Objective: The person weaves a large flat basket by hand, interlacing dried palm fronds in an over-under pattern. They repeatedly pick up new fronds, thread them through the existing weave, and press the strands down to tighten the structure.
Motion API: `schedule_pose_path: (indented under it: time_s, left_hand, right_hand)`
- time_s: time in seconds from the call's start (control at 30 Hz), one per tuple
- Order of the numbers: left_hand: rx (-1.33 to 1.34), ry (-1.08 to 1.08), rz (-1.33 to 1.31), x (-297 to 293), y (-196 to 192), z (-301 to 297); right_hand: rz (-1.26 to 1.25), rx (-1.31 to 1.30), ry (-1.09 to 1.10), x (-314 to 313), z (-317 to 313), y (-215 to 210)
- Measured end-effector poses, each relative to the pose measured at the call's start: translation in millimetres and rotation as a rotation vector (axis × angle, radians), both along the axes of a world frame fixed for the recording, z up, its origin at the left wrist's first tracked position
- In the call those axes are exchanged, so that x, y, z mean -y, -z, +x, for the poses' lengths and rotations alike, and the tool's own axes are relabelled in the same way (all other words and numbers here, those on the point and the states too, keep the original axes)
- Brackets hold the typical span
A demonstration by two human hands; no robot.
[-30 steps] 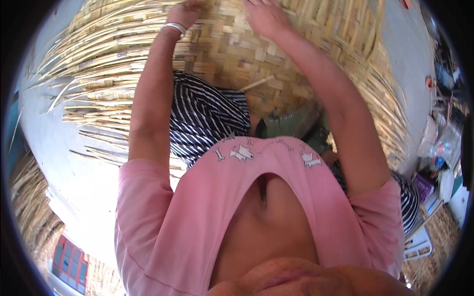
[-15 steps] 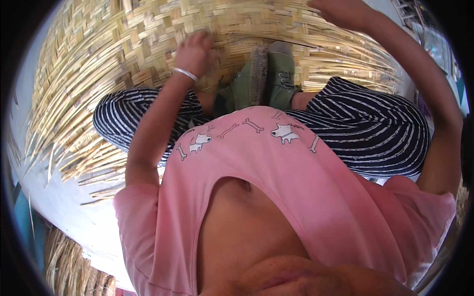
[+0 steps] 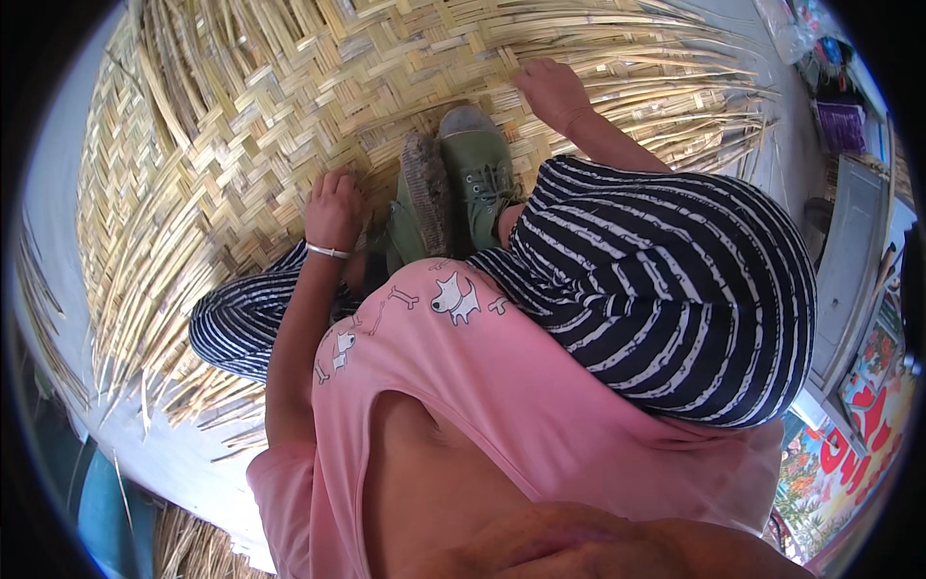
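Observation:
I sit on a large woven mat (image 3: 251, 116) of flat yellow bamboo strips. My left hand (image 3: 334, 207), with a silver bangle at the wrist, rests knuckles up on the weave beside my green shoes (image 3: 453, 188). My right hand (image 3: 552, 89) presses flat on the mat farther away, fingers spread over the strips. Neither hand holds anything that I can see. My striped trouser legs (image 3: 666, 280) and pink shirt (image 3: 502, 386) fill the lower half of the view.
Loose unwoven strip ends (image 3: 145, 318) fan out over the pale floor at the left and at the upper right. A grey cabinet (image 3: 854, 261) and colourful bags stand at the right edge. More bamboo strips (image 3: 198, 545) lie at the lower left.
The view has swung down and left. My left hand has drawn back toward my shoes, and my right hand has come down from the far edge onto the weave nearer my knee.

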State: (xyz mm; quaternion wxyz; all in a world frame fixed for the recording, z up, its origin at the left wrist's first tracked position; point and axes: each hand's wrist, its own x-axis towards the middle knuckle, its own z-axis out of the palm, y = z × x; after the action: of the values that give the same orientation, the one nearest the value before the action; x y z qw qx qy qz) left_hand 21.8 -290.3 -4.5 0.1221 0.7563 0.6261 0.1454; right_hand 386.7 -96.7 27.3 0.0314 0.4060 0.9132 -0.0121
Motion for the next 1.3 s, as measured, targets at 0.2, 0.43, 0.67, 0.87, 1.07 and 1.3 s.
schedule_pose_path:
  time_s: [0.2,0.43,0.67,0.87,1.07,1.3]
  left_hand:
    - [0.132,-0.202,-0.051,-13.3,-7.5,8.2]
    - [0.24,-0.42,-0.128,-8.5,3.7,6.7]
    - [0.159,-0.328,0.074,-4.2,-5.8,-8.9]
    - [0.029,-0.077,0.221,-52.2,-35.4,-23.8]
    - [-0.053,0.177,0.136,-83.1,-33.5,-9.0]
    - [0.084,0.509,-0.057,-97.4,-4.0,-19.2]
  right_hand:
    - [-0.113,-0.186,0.121,-2.5,-9.1,-30.6]
    - [-0.666,-0.617,0.582,26.0,-12.5,-37.2]
    - [-1.026,-0.926,0.718,63.0,-15.9,-10.2]
    - [-0.94,-1.132,0.863,94.5,-16.2,0.2]
    - [-0.767,-0.789,0.883,98.8,-9.0,7.5]
    - [-0.337,-0.417,0.762,134.4,46.8,28.5]
